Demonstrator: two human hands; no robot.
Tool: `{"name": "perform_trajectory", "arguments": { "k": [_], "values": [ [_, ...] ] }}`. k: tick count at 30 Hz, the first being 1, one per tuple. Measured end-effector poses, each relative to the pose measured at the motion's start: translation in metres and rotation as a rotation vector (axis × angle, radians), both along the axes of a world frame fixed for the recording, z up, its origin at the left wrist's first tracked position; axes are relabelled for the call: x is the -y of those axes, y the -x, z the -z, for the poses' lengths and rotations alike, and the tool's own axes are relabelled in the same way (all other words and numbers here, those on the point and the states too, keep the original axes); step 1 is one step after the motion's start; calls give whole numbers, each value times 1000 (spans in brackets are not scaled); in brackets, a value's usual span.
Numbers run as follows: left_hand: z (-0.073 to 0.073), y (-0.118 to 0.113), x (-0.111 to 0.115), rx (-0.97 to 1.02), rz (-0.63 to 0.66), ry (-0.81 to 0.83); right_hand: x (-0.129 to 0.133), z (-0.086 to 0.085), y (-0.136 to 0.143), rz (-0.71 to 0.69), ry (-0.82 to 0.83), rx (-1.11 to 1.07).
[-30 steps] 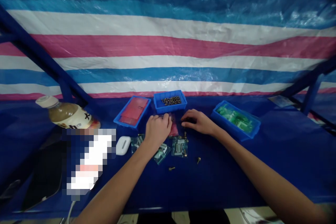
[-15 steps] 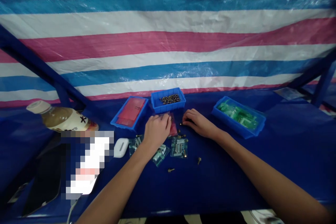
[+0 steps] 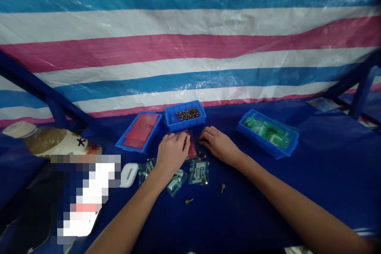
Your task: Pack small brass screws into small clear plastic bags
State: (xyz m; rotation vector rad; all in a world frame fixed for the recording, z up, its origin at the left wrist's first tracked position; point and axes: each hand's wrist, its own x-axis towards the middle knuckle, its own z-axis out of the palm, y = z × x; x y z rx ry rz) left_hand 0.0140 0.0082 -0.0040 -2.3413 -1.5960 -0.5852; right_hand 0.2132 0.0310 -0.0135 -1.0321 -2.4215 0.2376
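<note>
A red plastic bag (image 3: 192,151) lies on the blue table, partly hidden under my left hand (image 3: 172,151). The fingers of that hand are bent and closed on the bag's upper part. Just right of the bag is my right hand (image 3: 219,145), its fingers curled together and low over the table. A tiny dark piece shows at its fingertips, too small to name. Several brass-coloured screws (image 3: 200,157) lie in front of the bag. Nearer to me is a clear bag of metal parts (image 3: 199,172), with another clear bag (image 3: 176,182) beside my left wrist.
Behind my hands stand a blue bin of small screws (image 3: 203,120) and a blue bin of red bags (image 3: 120,145). A blue bin of green bags (image 3: 262,144) is at right. On the left are a bottle (image 3: 56,141), a white case (image 3: 129,175) and a blurred-out bright phone-like object (image 3: 86,206).
The view has shifted slightly, so the table things appear further left. Both hands stay close to the red bag, with the right fingertips still low beside it.
</note>
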Motion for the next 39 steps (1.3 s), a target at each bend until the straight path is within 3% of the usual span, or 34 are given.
{"name": "perform_trajectory", "arguments": {
  "k": [5,11,16,20,26,33,39],
  "values": [
    [0,-5,4,98,110,47,4,4,1,-2,-36,-14],
    [2,-8,2,304,233,184,13,2,3,-110,-78,-73],
    [2,-6,-5,444,248,264,12,-1,3,-80,72,-324],
    [4,-5,-6,536,224,301,9,-2,1,-31,151,-391],
    [4,-6,-4,507,178,278,7,-2,0,48,182,-345],
    [8,-5,-1,401,270,224,5,2,3,-80,121,-150],
    [7,-7,0,361,208,191,9,-2,1,29,48,-234]
  ]
}}
